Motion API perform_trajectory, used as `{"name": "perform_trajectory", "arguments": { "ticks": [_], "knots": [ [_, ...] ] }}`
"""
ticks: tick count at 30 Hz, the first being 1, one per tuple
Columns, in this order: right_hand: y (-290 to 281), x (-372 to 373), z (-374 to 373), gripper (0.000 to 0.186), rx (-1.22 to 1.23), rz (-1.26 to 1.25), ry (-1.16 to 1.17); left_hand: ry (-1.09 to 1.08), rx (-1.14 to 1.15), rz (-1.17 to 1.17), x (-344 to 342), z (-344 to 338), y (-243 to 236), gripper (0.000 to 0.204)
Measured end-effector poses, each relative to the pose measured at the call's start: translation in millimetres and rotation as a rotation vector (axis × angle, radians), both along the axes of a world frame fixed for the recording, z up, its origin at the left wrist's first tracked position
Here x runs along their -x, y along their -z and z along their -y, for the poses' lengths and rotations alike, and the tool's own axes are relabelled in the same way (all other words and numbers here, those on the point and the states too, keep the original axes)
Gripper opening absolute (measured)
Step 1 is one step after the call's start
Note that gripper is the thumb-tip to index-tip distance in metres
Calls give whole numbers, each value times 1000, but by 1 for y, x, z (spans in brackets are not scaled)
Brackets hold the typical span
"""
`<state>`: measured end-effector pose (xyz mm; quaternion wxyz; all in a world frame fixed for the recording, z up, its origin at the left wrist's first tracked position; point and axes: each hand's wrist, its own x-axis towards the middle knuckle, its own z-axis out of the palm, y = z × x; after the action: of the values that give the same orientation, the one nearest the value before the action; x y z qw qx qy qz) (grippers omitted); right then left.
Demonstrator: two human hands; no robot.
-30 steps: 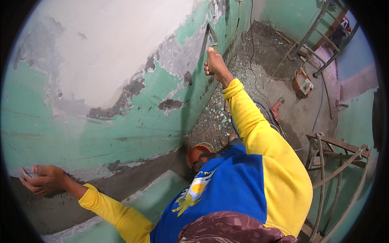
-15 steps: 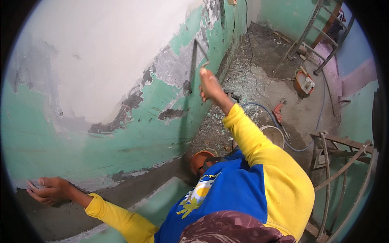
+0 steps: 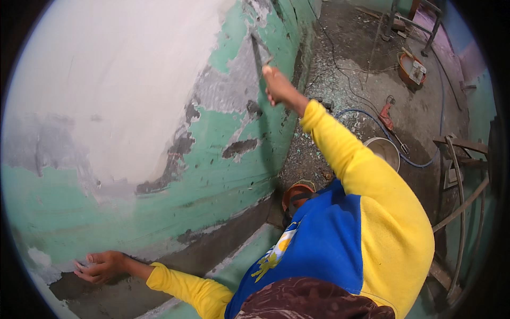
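Our right hand (image 3: 276,87) is clamped on a scraper (image 3: 257,50) at twelve o'clock, our left hand (image 3: 101,266) flat and spread on the wall (image 3: 133,106)

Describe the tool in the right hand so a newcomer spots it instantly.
Start at the peeling green wall and follow the yellow sleeve up to the right hand. Above its fist, a thin flat scraper lies against a bare grey patch, the only tool on the wall; the others lie on the floor.

The wall (image 3: 159,175) is green with big white and grey patches. The shirt (image 3: 329,239) is blue with yellow sleeves. The bucket (image 3: 414,69) on the floor is orange.
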<state>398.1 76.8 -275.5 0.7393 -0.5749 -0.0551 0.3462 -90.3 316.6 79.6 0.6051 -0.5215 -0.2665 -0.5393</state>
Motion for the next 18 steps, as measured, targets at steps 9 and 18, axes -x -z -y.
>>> {"name": "perform_trajectory", "arguments": {
  "ticks": [9,18],
  "knots": [
    [12,-1,1,58,-30,-57,-17,-30,4,10,-4,5,3,54],
    [6,-24,-14,44,-54,-8,81,21,39,35,-8,3,8,51]
  ]
}}
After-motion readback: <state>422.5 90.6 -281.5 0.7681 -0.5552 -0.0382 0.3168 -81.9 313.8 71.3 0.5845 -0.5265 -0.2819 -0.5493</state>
